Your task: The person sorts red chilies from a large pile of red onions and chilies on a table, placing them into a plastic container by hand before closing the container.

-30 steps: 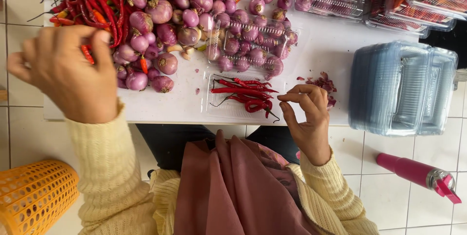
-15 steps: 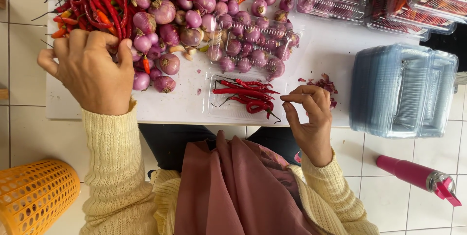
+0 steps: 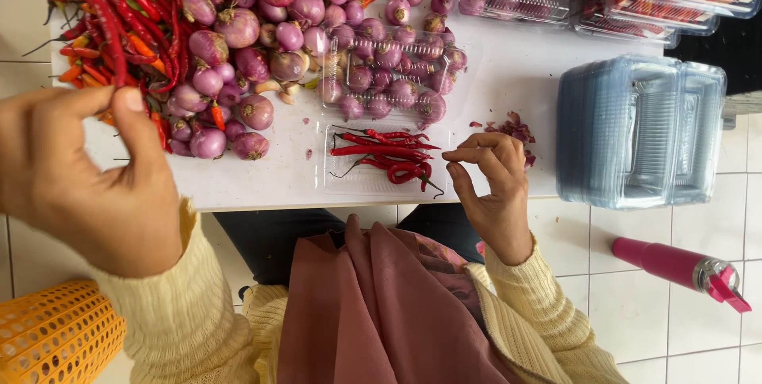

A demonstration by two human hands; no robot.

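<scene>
A clear tray of red chillies lies at the white table's near edge; the right hand, fingers curled and empty, holds its corner. The left hand has lifted from the pile, pinching one chilli.

Head camera looks straight down, close, at the table.

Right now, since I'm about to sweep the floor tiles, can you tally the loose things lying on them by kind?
Pink bottle: 1
Orange basket: 1
Total: 2
</scene>
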